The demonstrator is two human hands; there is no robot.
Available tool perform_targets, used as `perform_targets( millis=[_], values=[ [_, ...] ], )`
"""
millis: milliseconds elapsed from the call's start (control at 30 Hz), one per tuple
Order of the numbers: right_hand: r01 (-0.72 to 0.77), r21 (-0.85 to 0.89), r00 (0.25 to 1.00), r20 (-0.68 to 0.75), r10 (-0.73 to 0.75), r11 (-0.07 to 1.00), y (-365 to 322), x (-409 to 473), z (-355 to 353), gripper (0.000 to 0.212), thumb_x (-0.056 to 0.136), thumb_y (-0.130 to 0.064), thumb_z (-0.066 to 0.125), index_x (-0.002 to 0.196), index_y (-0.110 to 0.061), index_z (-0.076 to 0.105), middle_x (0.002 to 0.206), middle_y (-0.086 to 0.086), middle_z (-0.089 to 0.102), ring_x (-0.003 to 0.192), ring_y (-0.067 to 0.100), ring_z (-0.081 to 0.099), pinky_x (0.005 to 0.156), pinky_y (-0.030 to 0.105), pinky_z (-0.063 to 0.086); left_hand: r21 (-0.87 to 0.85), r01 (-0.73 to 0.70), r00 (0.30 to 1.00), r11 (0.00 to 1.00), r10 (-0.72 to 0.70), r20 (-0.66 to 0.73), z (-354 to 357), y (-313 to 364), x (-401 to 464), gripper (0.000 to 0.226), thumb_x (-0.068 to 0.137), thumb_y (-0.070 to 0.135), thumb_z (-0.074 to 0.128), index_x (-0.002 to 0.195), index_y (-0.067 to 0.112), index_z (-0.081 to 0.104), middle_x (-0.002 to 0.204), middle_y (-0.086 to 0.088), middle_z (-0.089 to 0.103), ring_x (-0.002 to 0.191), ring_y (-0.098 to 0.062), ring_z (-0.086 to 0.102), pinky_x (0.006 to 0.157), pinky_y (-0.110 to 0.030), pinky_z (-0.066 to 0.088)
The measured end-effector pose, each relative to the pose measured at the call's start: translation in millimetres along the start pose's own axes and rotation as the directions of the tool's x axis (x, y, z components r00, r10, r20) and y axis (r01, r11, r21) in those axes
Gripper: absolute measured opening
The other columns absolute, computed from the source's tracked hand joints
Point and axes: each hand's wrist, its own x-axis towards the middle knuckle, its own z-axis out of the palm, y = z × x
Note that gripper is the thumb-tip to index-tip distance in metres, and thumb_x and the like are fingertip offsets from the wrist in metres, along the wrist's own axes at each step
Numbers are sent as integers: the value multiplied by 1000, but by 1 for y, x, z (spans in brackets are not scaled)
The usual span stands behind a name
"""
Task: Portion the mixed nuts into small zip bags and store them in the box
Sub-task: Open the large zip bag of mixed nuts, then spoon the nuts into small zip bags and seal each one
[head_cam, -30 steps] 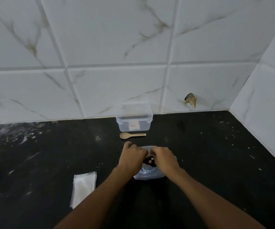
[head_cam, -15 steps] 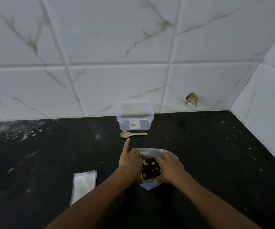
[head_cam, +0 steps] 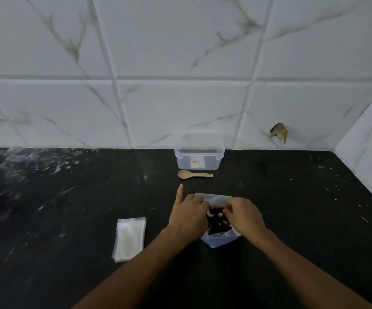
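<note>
A clear plastic bag [head_cam: 218, 239] of mixed nuts [head_cam: 216, 220] sits on the black counter in the middle of the view. My left hand [head_cam: 188, 216] grips the bag's left rim, its index finger sticking straight out. My right hand [head_cam: 245, 216] grips the right rim, and the mouth gapes between them so the dark and pale nuts show. A stack of small empty zip bags [head_cam: 129, 238] lies flat to the left. Behind the bag lie a beige spoon [head_cam: 194, 174] and a clear lidless box [head_cam: 199, 156] against the wall.
The black counter [head_cam: 69, 197] carries white smears at the far left. White marble tile walls close off the back and the right side. A broken hole [head_cam: 279, 132] shows in the back tile at the right.
My hands have spread apart, and the bag's mouth has gone from nearly closed to wide, baring the nuts. My left index finger now sticks out.
</note>
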Motion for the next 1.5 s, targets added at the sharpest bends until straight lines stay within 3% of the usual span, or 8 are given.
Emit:
perform_targets(
  millis=[200,333,533,667,900,1067,1333,1500],
  values=[
    [88,146,996,-3,-89,985,-56,-2,7,17,95,-27,51,85,-21,63,78,-3,63,73,15,59,67,29,47,-275,271,938,922,-317,-139,3,-54,-35,21,97,27,52,114,28,64,119,6,63,113,-11,58,120,-46,25],
    [124,279,987,66,-148,952,-102,-9,23,10,93,-24,60,85,-22,63,72,-7,64,68,5,60,59,21,46,-441,463,824,769,-557,-106,11,-95,-68,18,97,24,54,109,22,68,111,2,67,93,-12,64,91,-36,53],
    [5,322,960,265,-95,947,-155,-14,60,7,91,-27,62,88,-22,66,81,-2,69,77,12,67,75,35,59,-545,674,621,499,-782,52,35,-135,-111,21,97,23,55,115,18,64,107,-1,67,87,-14,63,70,-31,53],
    [-116,274,936,353,13,955,-175,-18,87,9,90,-27,62,89,-20,66,89,2,69,81,18,68,74,36,59,-546,738,546,396,-827,138,54,-141,-129,16,95,27,58,107,18,63,101,-1,65,84,-16,64,77,-39,58],
    [-248,248,916,374,144,937,-192,-24,117,31,85,-35,70,109,-18,64,104,3,68,91,19,66,72,32,55,-606,739,507,294,-835,213,68,-134,-131,9,90,32,66,86,24,65,82,5,66,76,-12,65,72,-35,59],
    [-317,364,902,402,159,876,-189,-23,121,11,83,-24,73,81,-19,63,93,6,71,85,21,70,79,39,59,-634,720,506,283,-839,200,68,-133,-130,9,90,31,66,83,26,63,85,4,67,80,-14,65,72,-33,57],
    [-248,380,926,363,103,891,-181,-30,113,17,88,-31,67,78,-24,56,86,2,68,80,18,68,76,39,59,-636,694,555,336,-813,176,66,-134,-128,12,94,33,63,83,29,60,85,5,66,78,-14,66,74,-37,59],
    [-202,400,921,387,34,894,-171,-32,89,23,88,-33,68,106,-23,57,101,0,64,90,13,63,78,30,54,-693,592,650,411,-752,109,52,-137,-126,9,96,26,60,87,28,59,83,8,65,76,-7,64,74,-34,57]
  ],
)
